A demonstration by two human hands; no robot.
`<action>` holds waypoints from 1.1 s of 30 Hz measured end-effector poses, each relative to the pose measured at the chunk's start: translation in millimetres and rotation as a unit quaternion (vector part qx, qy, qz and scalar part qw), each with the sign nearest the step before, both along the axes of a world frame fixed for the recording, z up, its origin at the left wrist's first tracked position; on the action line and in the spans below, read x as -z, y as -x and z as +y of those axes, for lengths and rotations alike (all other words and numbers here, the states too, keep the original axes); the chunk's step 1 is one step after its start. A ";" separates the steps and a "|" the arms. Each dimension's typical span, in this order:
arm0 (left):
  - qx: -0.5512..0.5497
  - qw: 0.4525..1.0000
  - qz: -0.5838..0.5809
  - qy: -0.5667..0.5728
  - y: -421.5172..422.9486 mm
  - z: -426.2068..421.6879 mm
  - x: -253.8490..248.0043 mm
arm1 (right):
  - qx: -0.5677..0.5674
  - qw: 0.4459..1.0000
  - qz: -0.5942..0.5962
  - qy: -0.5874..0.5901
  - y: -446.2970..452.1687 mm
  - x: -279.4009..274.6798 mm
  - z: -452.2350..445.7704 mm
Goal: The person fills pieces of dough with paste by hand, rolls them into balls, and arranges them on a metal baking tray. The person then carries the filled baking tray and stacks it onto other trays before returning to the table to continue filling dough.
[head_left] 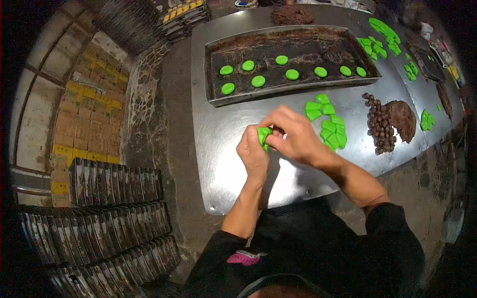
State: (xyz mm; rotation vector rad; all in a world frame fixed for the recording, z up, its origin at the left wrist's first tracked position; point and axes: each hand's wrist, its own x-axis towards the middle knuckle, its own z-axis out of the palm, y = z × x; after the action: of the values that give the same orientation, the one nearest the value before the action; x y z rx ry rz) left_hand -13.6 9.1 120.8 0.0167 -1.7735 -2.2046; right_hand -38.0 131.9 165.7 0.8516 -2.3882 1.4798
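Note:
My left hand (252,150) is closed around a piece of bright green dough (264,135) above the metal table. My right hand (294,133) meets it from the right, its bent fingers pressed on the same piece; the fingertips are partly hidden. Cut chunks of green dough (332,133) lie just right of my right hand. Farther right, several small dark brown balls (379,124) sit against a brown lump of paste (401,120). Beyond my hands, a dark baking tray (293,88) holds several flattened round green pieces (258,81).
The metal table (223,149) carries more green dough (383,31) at the far right and a brown mound (292,15) behind the tray. Stacked dark trays (109,233) stand on the floor at left, near cardboard boxes (87,119). A tray of yellow pieces (183,11) is at the back.

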 end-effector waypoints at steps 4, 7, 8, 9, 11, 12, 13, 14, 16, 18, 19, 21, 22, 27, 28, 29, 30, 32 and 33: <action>-0.028 0.989 -0.127 -0.067 18.7 21.8 2.9 | 0.064 0.984 0.152 -0.066 -20.3 28.7 8.0; -0.024 0.990 -0.113 -0.085 22.3 37.5 4.3 | 0.044 0.985 0.116 -0.120 -12.4 24.6 28.4; -0.033 0.987 -0.089 -0.132 23.1 42.6 3.0 | 0.029 0.982 0.097 -0.159 -1.0 24.3 36.0; 0.007 0.976 -0.120 -0.184 19.3 40.8 -7.4 | 0.005 0.997 0.073 -0.031 12.3 22.5 39.6; 0.025 0.987 -0.119 -0.104 14.4 29.2 -3.7 | 0.003 0.998 -0.064 0.004 17.2 5.4 38.2; 0.047 0.991 -0.120 -0.022 13.6 23.1 -0.9 | 0.007 0.979 -0.201 0.036 19.1 -3.5 33.8; 0.049 0.991 -0.117 -0.034 14.0 21.6 2.0 | -0.010 0.980 -0.193 0.048 20.3 -4.1 29.3; 0.038 0.992 -0.115 -0.037 14.5 18.3 4.6 | -0.021 0.980 -0.192 0.044 22.1 4.8 24.9; 0.030 0.993 -0.105 0.044 15.9 10.7 11.3 | -0.032 0.998 0.001 -0.053 23.8 29.3 15.5; -0.004 0.991 -0.127 0.042 12.5 3.0 21.4 | -0.034 0.991 0.084 -0.093 2.6 28.3 0.8; -0.004 0.989 -0.142 -0.027 8.0 -0.6 25.5 | -0.024 0.985 0.115 -0.124 -11.4 24.4 -6.7; 0.060 0.965 -0.197 -0.163 -7.8 -7.1 33.4 | -0.014 0.977 0.135 -0.168 -34.3 30.7 -9.9; 0.076 0.959 -0.211 -0.171 -20.4 -7.3 40.0 | -0.001 0.976 0.119 -0.180 -44.2 42.5 -7.9; 0.274 0.895 -0.350 -0.032 -74.3 -40.4 101.7 | -0.017 0.970 -0.194 -0.144 -95.2 148.9 33.4; 0.237 0.908 -0.341 0.050 -83.9 -50.4 120.4 | -0.003 0.954 -0.294 -0.051 -107.3 166.1 36.8; 0.217 0.913 -0.343 0.042 -88.0 -66.2 127.6 | 0.024 0.923 -0.381 0.051 -119.3 182.9 40.1; 0.197 0.917 -0.344 0.035 -91.6 -84.9 133.5 | 0.029 0.960 -0.227 -0.161 -124.1 185.7 39.8; 0.155 0.924 -0.350 0.032 -102.0 -119.1 142.2 | 0.063 0.893 -0.200 -0.398 -117.1 167.5 31.6; 0.125 0.925 -0.358 0.012 -110.3 -134.8 142.9 | 0.018 0.895 -0.198 -0.398 -111.2 149.3 28.9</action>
State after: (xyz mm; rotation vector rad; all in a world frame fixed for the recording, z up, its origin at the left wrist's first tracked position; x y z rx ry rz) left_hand 96.7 -125.7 -22.1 0.7165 -2.2629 -2.5611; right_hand 73.2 160.8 16.4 0.6579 -3.3676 0.6448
